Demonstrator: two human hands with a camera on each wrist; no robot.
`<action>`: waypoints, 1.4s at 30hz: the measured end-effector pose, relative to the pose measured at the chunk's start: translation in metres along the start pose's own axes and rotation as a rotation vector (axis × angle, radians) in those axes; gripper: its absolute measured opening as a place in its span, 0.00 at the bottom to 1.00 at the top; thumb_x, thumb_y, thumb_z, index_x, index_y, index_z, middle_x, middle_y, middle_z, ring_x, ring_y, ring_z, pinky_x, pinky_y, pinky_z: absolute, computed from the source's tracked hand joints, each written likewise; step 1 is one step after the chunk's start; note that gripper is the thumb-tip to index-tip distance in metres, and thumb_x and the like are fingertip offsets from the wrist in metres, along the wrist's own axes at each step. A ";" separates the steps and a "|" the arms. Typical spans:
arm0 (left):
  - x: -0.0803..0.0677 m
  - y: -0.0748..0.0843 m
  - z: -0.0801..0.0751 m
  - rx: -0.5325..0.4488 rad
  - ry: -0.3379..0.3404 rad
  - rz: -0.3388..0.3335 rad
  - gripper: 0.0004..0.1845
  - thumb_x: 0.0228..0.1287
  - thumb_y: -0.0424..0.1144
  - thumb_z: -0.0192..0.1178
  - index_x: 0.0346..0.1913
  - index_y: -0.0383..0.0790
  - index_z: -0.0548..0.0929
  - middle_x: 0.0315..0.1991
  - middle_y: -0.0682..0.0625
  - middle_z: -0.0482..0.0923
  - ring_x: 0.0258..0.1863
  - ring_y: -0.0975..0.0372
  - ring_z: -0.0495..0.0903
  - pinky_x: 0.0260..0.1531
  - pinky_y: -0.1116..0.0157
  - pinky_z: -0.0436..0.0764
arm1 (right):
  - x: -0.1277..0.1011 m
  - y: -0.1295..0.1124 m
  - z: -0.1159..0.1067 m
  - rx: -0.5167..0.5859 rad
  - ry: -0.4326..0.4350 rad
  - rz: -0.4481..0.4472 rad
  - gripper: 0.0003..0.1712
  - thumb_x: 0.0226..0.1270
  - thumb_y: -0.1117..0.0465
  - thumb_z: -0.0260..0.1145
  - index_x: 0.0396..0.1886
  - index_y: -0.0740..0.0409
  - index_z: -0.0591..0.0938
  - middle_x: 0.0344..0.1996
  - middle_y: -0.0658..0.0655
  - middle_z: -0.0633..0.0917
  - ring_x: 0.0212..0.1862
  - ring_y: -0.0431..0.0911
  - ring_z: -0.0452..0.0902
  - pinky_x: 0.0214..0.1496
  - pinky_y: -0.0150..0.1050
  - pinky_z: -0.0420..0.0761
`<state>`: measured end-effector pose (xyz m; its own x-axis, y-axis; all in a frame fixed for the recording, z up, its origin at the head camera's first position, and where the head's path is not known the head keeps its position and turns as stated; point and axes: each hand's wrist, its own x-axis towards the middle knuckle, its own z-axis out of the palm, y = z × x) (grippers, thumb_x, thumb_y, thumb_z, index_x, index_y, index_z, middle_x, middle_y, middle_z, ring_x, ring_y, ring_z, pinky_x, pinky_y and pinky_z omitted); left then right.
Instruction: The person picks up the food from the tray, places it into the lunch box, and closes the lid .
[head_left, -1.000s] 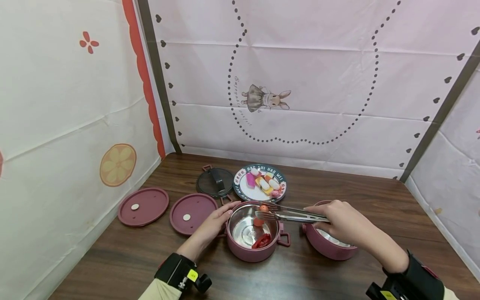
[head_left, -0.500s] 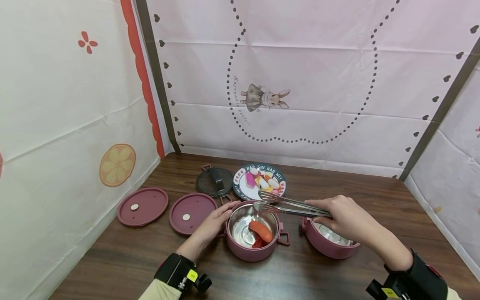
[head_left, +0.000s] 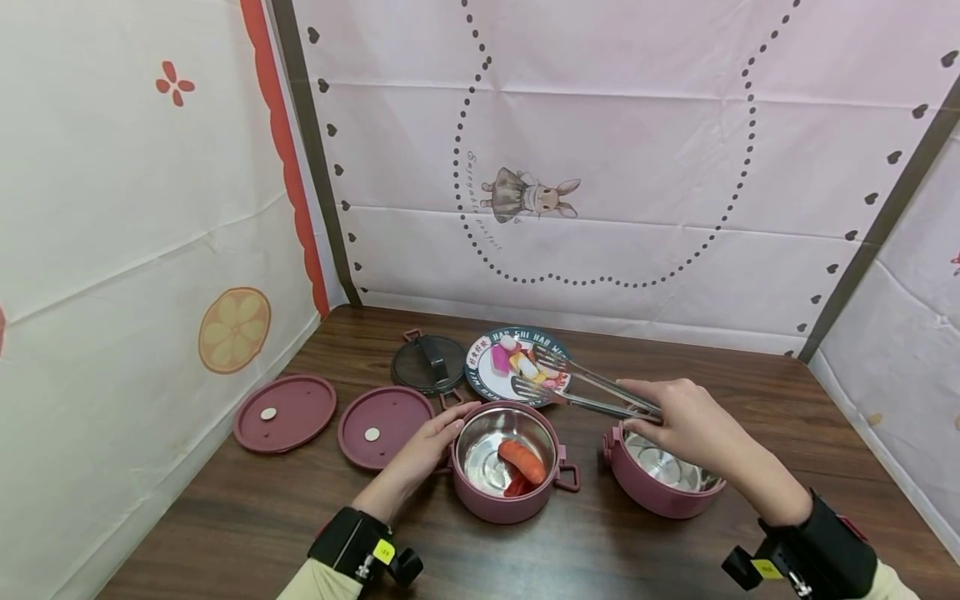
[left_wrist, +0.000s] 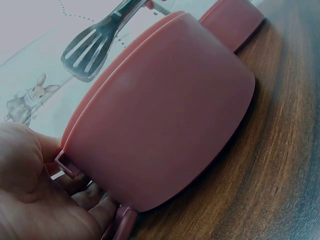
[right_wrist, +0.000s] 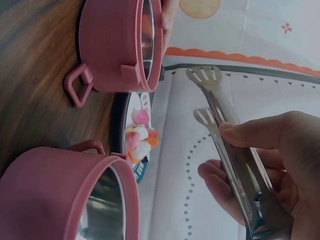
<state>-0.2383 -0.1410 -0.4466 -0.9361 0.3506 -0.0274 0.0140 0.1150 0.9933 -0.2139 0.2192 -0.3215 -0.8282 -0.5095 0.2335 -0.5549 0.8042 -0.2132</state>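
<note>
My left hand (head_left: 437, 431) holds the left side of a pink steel-lined pot (head_left: 480, 492), fingers curled by its side handle (left_wrist: 67, 167). Inside the pot lie a red sausage (head_left: 522, 461) and a red slice. My right hand (head_left: 663, 410) grips metal tongs (head_left: 581, 390). Their slotted tips (right_wrist: 206, 75) stand apart and hold nothing, hovering over a plate (head_left: 480, 377) of small toy food pieces (head_left: 525, 365). A second pink pot (head_left: 645, 496) sits under my right wrist, and I see nothing but steel inside it.
Two pink lids (head_left: 285, 411) (head_left: 385, 425) lie flat to the left. A dark round lid (head_left: 430, 364) lies beside the plate. Cloth walls close in the wooden table (head_left: 247, 517) at the left, back and right.
The tongs let the sausage drop into the pot, then moved back and up over the plate with their tips apart. The left hand stayed on the pot.
</note>
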 end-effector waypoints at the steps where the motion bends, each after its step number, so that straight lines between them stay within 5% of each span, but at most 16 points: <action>1: 0.000 0.000 0.000 0.000 0.001 0.001 0.24 0.81 0.37 0.39 0.75 0.37 0.63 0.75 0.36 0.61 0.73 0.45 0.64 0.65 0.60 0.72 | 0.001 0.001 0.000 0.007 0.001 0.024 0.30 0.63 0.57 0.72 0.65 0.58 0.79 0.13 0.42 0.68 0.14 0.31 0.50 0.26 0.30 0.64; 7: -0.001 0.000 0.000 0.000 0.016 -0.012 0.24 0.81 0.37 0.40 0.75 0.38 0.64 0.75 0.37 0.63 0.72 0.46 0.65 0.64 0.62 0.73 | 0.011 0.007 0.003 0.037 0.032 0.158 0.31 0.61 0.58 0.68 0.65 0.59 0.78 0.10 0.43 0.60 0.14 0.36 0.50 0.18 0.31 0.57; 12: 0.000 0.001 0.001 0.002 0.027 -0.018 0.24 0.81 0.37 0.40 0.74 0.39 0.65 0.75 0.38 0.62 0.73 0.46 0.64 0.68 0.55 0.71 | 0.017 0.014 0.009 0.047 0.052 0.228 0.31 0.59 0.57 0.70 0.63 0.60 0.79 0.11 0.45 0.69 0.14 0.38 0.57 0.18 0.34 0.60; 21: 0.001 0.001 0.001 -0.008 0.030 -0.042 0.24 0.81 0.37 0.40 0.75 0.41 0.65 0.76 0.40 0.61 0.74 0.46 0.63 0.70 0.51 0.68 | 0.026 0.020 0.019 -0.014 0.057 0.199 0.29 0.61 0.54 0.73 0.58 0.64 0.81 0.24 0.52 0.85 0.19 0.40 0.65 0.22 0.35 0.63; 33: 0.000 0.000 0.002 -0.006 0.029 -0.025 0.24 0.81 0.37 0.40 0.74 0.38 0.65 0.75 0.38 0.62 0.73 0.46 0.64 0.67 0.56 0.71 | 0.029 0.016 0.025 -0.057 -0.037 0.180 0.26 0.62 0.57 0.72 0.56 0.67 0.82 0.35 0.61 0.89 0.21 0.38 0.72 0.26 0.35 0.68; 42: -0.001 0.001 0.002 -0.002 0.019 -0.016 0.24 0.81 0.37 0.39 0.75 0.39 0.64 0.76 0.38 0.61 0.74 0.46 0.63 0.70 0.52 0.69 | 0.031 0.015 0.035 -0.087 -0.078 0.177 0.23 0.62 0.57 0.73 0.53 0.66 0.84 0.44 0.65 0.89 0.40 0.54 0.86 0.39 0.49 0.85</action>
<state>-0.2368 -0.1396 -0.4457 -0.9429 0.3306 -0.0416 -0.0023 0.1184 0.9930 -0.2512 0.2049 -0.3501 -0.9174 -0.3777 0.1253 -0.3944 0.9048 -0.1605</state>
